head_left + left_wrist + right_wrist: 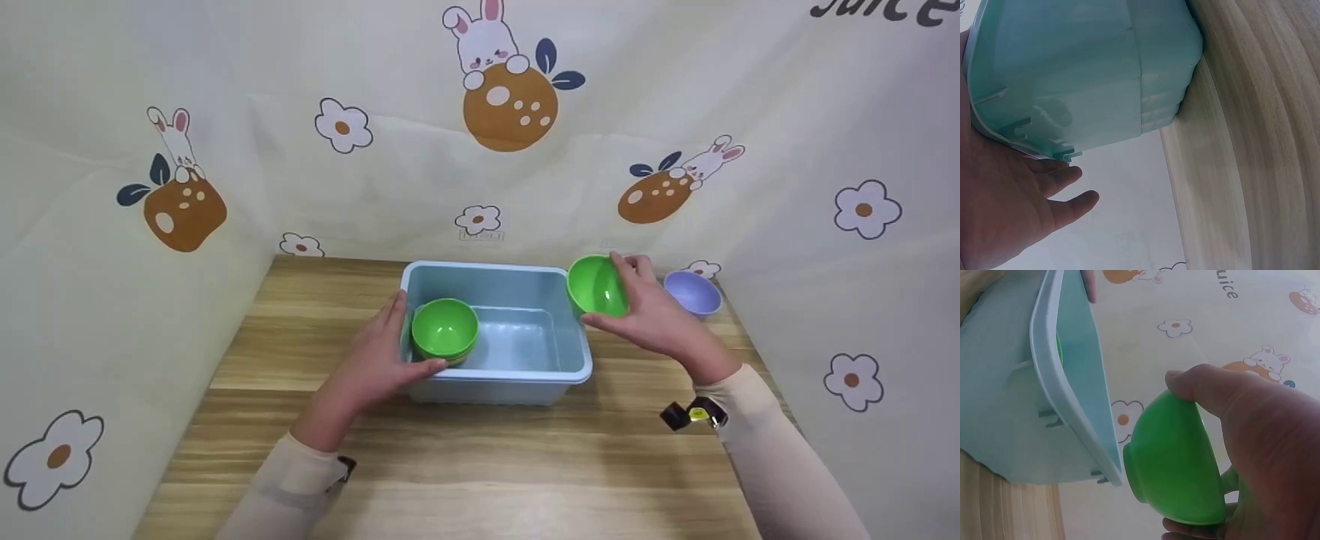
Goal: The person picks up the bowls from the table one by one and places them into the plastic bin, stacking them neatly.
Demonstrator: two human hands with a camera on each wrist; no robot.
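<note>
My right hand (654,315) holds a green bowl (592,286) by its rim at the right back corner of a light blue plastic bin (487,373). The bowl's mouth is tilted toward the head camera; in the right wrist view its round base (1135,472) faces the bin's side, thumb at the rim. Another green bowl (445,327) sits upright inside the bin at the left, with further rims showing beneath it. My left hand (375,356) rests on the bin's left front corner, fingers extended along the left side, thumb straight over the front rim.
A purple bowl (693,293) stands on the wooden table (480,457) at the back right, behind my right hand. Cloth walls (375,187) printed with rabbits and flowers enclose the table at the back and both sides.
</note>
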